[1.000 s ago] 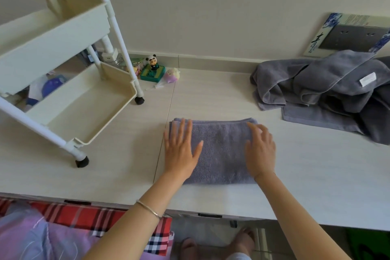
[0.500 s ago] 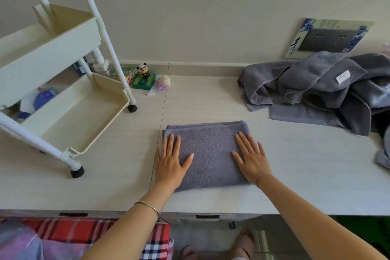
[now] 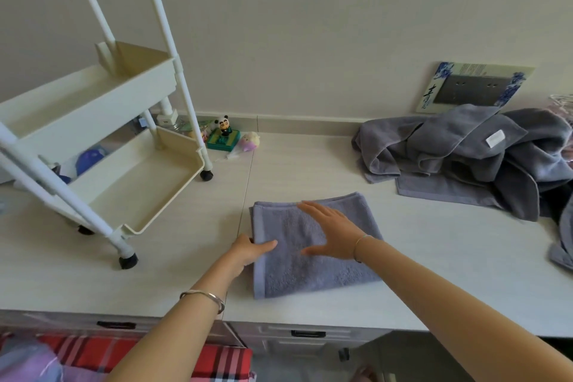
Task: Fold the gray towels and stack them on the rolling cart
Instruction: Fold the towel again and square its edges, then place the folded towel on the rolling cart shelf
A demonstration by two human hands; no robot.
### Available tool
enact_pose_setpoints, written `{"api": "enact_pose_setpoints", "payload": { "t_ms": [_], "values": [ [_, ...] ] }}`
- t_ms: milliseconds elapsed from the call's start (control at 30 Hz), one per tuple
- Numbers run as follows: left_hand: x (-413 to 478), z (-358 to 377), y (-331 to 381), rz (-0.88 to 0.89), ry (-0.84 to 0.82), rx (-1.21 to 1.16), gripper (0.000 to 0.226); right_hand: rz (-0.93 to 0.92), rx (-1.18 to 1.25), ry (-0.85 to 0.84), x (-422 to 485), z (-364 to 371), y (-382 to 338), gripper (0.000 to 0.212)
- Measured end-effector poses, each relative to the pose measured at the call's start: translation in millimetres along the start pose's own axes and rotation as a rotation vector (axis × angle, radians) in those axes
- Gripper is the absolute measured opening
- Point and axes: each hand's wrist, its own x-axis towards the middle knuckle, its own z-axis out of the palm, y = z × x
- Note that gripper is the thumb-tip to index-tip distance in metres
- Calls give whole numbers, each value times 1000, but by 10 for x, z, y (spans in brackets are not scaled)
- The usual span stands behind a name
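Note:
A folded gray towel (image 3: 313,270) lies flat on the white counter (image 3: 434,260) in front of me. My left hand (image 3: 248,250) grips the towel's left edge, thumb on top and fingers curled under it. My right hand (image 3: 333,231) lies flat across the towel's middle, fingers straight and pointing left. The cream rolling cart (image 3: 136,183) stands on the counter to the left, its lower tray bare. A crumpled pile of gray towels (image 3: 465,158) sits at the back right.
Small toys, among them a panda figure (image 3: 224,130) on a green base, stand by the wall behind the cart. A framed picture (image 3: 474,87) leans on the wall. Red plaid cloth (image 3: 173,357) lies below the counter edge.
My left hand slid from flat on the towel to gripping its left edge. My right hand moved from the towel's right part to its middle. The view shifted to the left.

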Motion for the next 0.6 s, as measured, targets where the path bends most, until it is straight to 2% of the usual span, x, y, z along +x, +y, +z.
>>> {"api": "enact_pose_setpoints", "payload": {
  "t_ms": [67, 167, 233, 300, 367, 433, 500, 600],
  "values": [
    [-86, 33, 40, 71, -95, -50, 59, -71, -72, 13, 20, -73, -85, 103],
    [-337, 100, 270, 331, -61, -92, 55, -247, -290, 108, 58, -244, -173, 109],
    [-488, 53, 526, 460, -39, -29, 57, -362, -410, 215, 47, -487, -247, 109],
    [-650, -55, 814, 554, -24, 102, 47, -415, -545, 297, 14, -805, -343, 107],
    [-823, -183, 1132, 656, 4, 214, 37, -393, -668, 266, 4, -1178, -447, 99],
    [-1053, -288, 1446, 792, 39, 326, 37, -286, -715, 160, 6, -1517, -557, 75],
    [-1268, -369, 1696, 930, 101, 514, 47, -160, -703, 73, -27, -1786, -704, 49],
    [-1577, -575, 1946, 1060, 268, 672, 58, -82, -361, 41, -148, -2058, -852, 38]
  ]
}}
